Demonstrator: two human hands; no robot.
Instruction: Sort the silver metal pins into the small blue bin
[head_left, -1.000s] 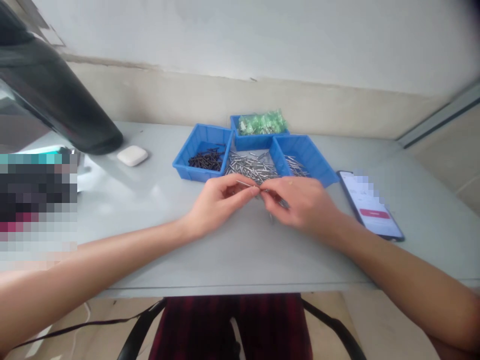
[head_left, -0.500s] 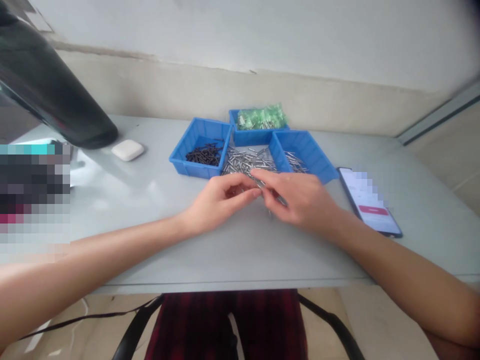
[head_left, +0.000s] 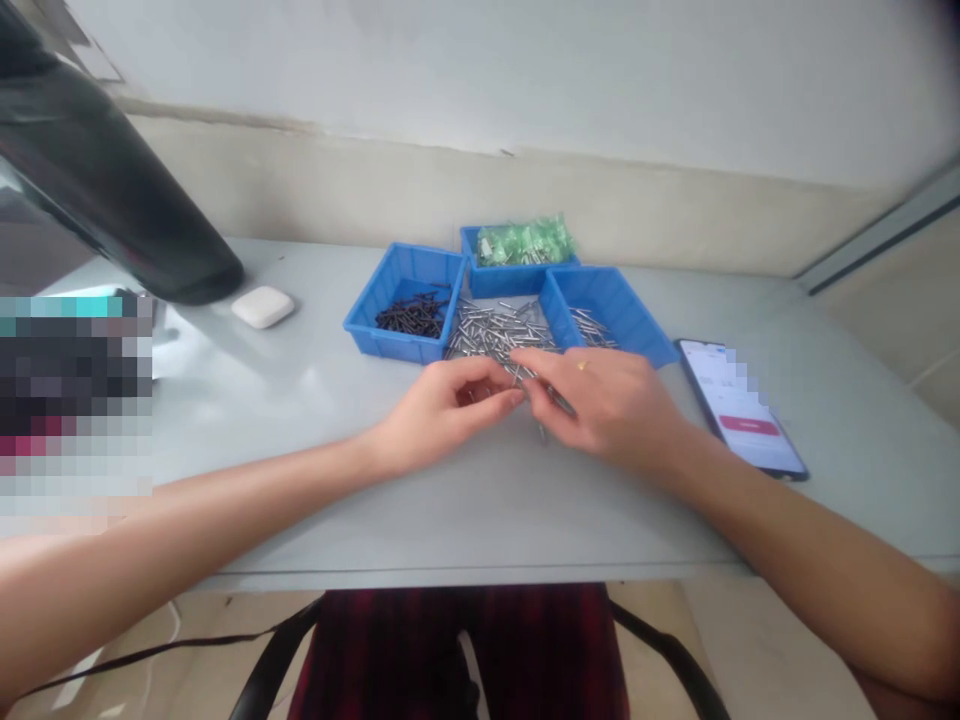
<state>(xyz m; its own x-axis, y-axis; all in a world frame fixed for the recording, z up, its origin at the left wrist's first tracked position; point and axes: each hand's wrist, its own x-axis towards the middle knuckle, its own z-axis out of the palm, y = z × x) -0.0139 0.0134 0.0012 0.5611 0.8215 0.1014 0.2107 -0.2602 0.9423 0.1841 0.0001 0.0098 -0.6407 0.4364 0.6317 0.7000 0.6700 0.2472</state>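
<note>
My left hand (head_left: 457,408) is curled, its thumb and fingertips pinched on a thin silver metal pin near my right hand's fingertips. My right hand (head_left: 600,395) is closed around several thin silver pins (head_left: 559,400), one end sticking out between its thumb and fingers. Just behind both hands spreads a pile of similar silver pins (head_left: 499,325) on the table. One more pin (head_left: 542,432) shows under my right hand; whether it rests on the table I cannot tell.
A blue bin with black screw-like pieces (head_left: 411,315) stands left of the pile. On the right, another blue bin (head_left: 626,310) holds silver pins; behind, a blue bin (head_left: 517,280) holds green plastic packets. A phone (head_left: 742,410), white case (head_left: 262,307) and dark bottle (head_left: 142,190) surround them.
The whole view has shifted slightly. My fingers have moved only a little, and both hands stay together in front of the pile.
</note>
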